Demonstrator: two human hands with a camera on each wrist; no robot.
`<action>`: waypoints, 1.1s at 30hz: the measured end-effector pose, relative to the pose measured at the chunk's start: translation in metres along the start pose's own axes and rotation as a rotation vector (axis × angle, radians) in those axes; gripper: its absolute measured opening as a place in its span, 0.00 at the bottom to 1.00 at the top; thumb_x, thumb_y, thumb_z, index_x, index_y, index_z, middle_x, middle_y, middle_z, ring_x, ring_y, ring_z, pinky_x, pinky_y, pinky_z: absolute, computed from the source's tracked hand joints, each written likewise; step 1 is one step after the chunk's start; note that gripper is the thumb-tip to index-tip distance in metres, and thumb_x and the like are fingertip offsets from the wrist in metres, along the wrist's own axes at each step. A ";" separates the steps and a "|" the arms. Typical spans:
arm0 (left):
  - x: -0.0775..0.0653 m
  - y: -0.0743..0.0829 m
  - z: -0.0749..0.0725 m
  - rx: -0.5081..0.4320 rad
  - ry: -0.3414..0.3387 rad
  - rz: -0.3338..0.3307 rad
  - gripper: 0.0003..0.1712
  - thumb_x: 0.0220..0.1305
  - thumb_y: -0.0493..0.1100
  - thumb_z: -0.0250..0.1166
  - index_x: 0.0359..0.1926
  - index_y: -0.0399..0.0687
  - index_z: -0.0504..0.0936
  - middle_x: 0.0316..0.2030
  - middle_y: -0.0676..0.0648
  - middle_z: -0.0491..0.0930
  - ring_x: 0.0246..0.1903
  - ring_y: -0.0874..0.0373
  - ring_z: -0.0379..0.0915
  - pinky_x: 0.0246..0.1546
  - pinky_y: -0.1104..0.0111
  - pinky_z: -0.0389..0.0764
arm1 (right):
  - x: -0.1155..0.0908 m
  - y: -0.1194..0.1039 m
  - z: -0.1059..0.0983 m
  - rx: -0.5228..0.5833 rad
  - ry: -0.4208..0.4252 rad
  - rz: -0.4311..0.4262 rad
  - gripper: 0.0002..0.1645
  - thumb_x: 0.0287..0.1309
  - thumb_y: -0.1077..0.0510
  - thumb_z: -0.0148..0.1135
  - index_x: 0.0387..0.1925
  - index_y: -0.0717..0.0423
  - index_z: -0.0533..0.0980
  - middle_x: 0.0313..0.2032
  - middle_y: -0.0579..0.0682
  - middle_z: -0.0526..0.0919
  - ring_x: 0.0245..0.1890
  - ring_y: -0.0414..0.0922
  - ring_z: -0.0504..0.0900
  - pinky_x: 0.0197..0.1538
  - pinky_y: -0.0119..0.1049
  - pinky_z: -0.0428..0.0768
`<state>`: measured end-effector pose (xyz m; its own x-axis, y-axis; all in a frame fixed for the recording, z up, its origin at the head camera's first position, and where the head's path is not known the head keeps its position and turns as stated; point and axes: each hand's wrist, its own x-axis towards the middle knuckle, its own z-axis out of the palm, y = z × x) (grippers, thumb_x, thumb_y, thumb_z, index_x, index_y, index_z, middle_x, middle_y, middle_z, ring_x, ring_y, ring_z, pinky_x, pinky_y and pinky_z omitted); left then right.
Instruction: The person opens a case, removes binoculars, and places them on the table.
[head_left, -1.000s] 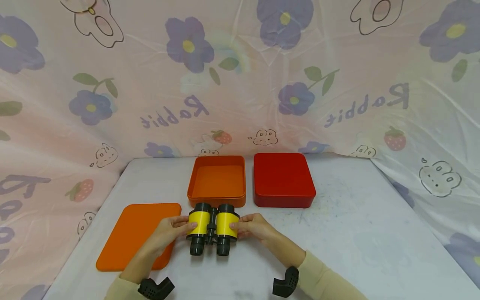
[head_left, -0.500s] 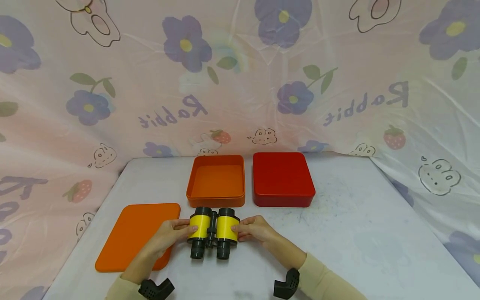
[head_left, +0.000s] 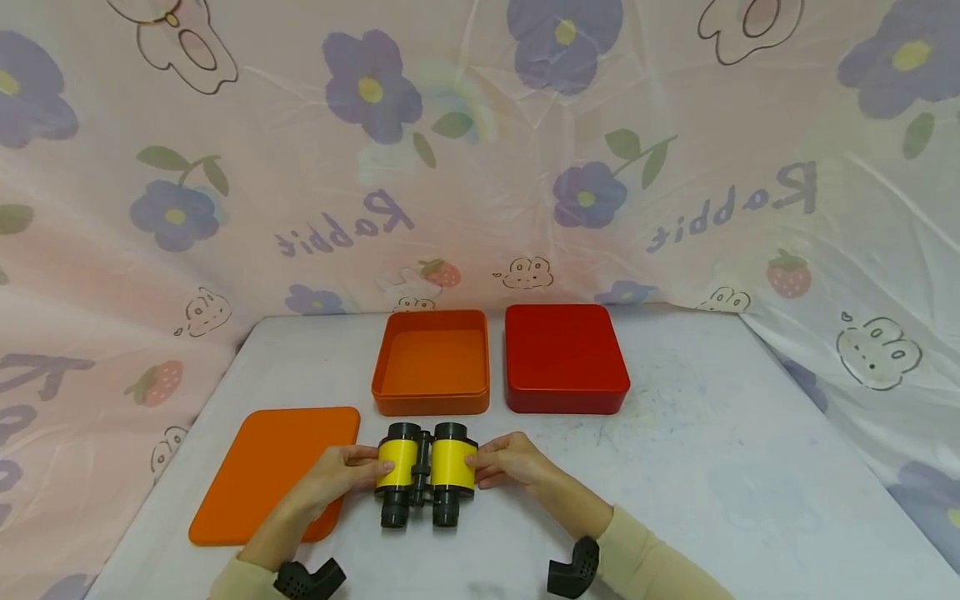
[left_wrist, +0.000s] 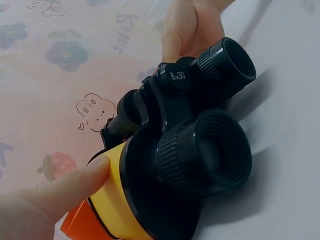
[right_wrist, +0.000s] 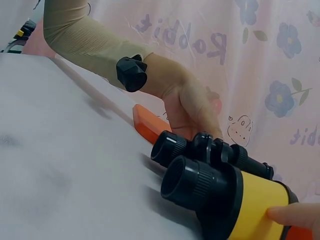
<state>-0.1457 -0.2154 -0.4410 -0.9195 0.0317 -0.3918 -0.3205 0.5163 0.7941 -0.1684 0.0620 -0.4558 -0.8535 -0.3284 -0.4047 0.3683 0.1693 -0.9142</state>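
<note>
A pair of yellow and black binoculars [head_left: 453, 463] is held between both hands in the head view, its eyepieces toward the person. The left hand [head_left: 341, 473] grips the left barrel, thumb on the yellow band. On the opposite barrel the right hand [head_left: 517, 462] has its thumb on the yellow and its fingers at the outer side. In the left wrist view the eyepieces [left_wrist: 225, 147] loom large and "8x30" shows on the hinge end. The right wrist view shows the binoculars [right_wrist: 260, 205] close over the white surface, casting shadows.
Behind the binoculars stands an open orange box [head_left: 431, 358]. A red box [head_left: 566, 358], its top closed, is to its right. The flat orange lid [head_left: 270, 467] lies at left, partly under the left forearm. A printed cloth [head_left: 480, 183] hangs behind the white table [head_left: 712, 467].
The binoculars have come slightly toward the person, away from the orange box, with both hands keeping their hold. The boxes and the lid stay in place.
</note>
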 end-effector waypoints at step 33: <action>-0.005 0.005 -0.005 0.067 -0.071 0.034 0.40 0.58 0.55 0.69 0.57 0.25 0.73 0.45 0.39 0.85 0.37 0.56 0.82 0.46 0.60 0.85 | 0.000 -0.004 -0.006 -0.118 -0.055 0.006 0.17 0.57 0.56 0.67 0.37 0.69 0.81 0.25 0.54 0.88 0.20 0.37 0.84 0.29 0.31 0.86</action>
<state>-0.1437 -0.2176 -0.4332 -0.9105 0.1096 -0.3986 -0.2710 0.5699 0.7757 -0.1723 0.0667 -0.4519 -0.8286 -0.3768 -0.4141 0.3249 0.2788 -0.9037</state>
